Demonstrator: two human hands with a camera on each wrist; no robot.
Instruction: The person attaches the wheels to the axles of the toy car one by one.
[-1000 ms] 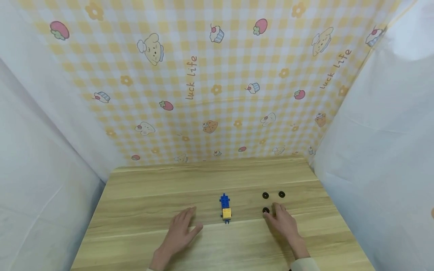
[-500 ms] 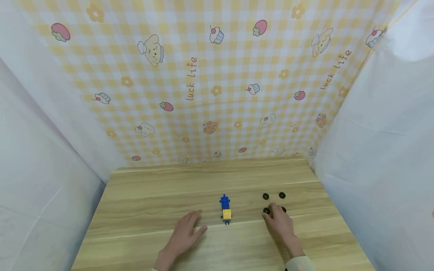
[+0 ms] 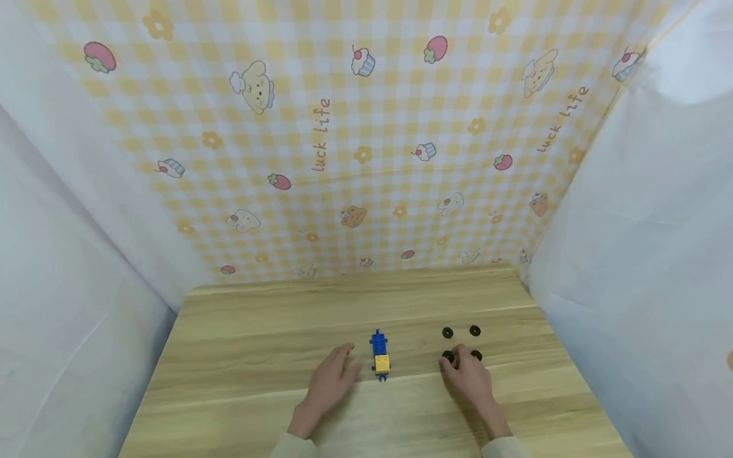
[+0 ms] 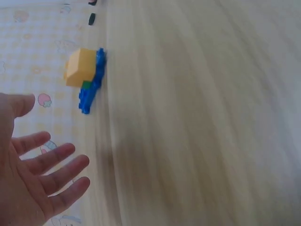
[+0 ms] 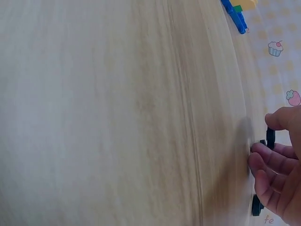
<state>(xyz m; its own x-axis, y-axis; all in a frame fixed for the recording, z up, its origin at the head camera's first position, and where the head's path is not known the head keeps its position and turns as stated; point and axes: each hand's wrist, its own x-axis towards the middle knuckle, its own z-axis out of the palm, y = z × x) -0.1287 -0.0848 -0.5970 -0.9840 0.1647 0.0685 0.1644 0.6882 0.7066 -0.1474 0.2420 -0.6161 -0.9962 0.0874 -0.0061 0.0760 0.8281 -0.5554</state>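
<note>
My right hand (image 3: 471, 376) pinches a black toy wheel (image 5: 271, 138) between thumb and fingertips, at the near left of a small group of wheels. Another black wheel (image 3: 478, 355) lies just beyond its knuckles, partly covered by the hand. Left of these stands a blue toy car base (image 3: 378, 343) with studs and small axle stubs, carrying a yellow block (image 3: 382, 364) on its near end. A bit of green shows under the block in the left wrist view. My left hand (image 3: 332, 380) hovers beside the car base with fingers spread, touching nothing.
Two more black wheels, a left one (image 3: 448, 333) and a right one (image 3: 475, 331), lie farther back on the wooden table (image 3: 258, 331). A yellow checked cloth (image 3: 366, 191) hangs behind, with white curtains (image 3: 630, 254) at both sides.
My left hand has moved right and forward, closer to the blue car base. My right hand's fingers have drawn in around the near left wheel, uncovering the wheel to its right.
</note>
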